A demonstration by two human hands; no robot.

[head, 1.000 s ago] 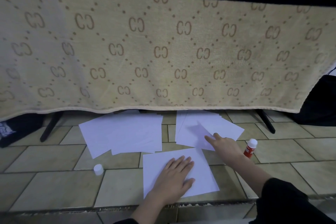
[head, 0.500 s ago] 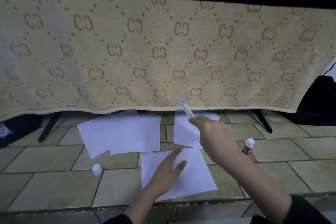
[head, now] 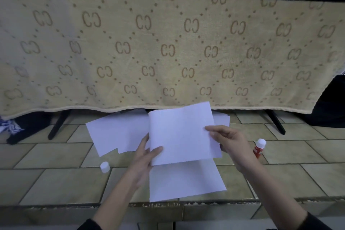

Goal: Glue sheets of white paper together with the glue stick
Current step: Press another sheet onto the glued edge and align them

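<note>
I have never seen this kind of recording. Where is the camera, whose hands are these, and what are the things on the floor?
There is no machine here. A person wears one wide-angle camera on the head, so the picture looks forward and down at that person's own two bare hands.

The left hand and the right hand together hold one white sheet, lifted above the tiled floor. Under it lies another white sheet, flat on the tiles. More white sheets lie further back on the left.

The red glue stick stands open on the right. Its white cap sits apart on the left. Neither is being touched.

Behind everything hangs a beige patterned blanket.
</note>
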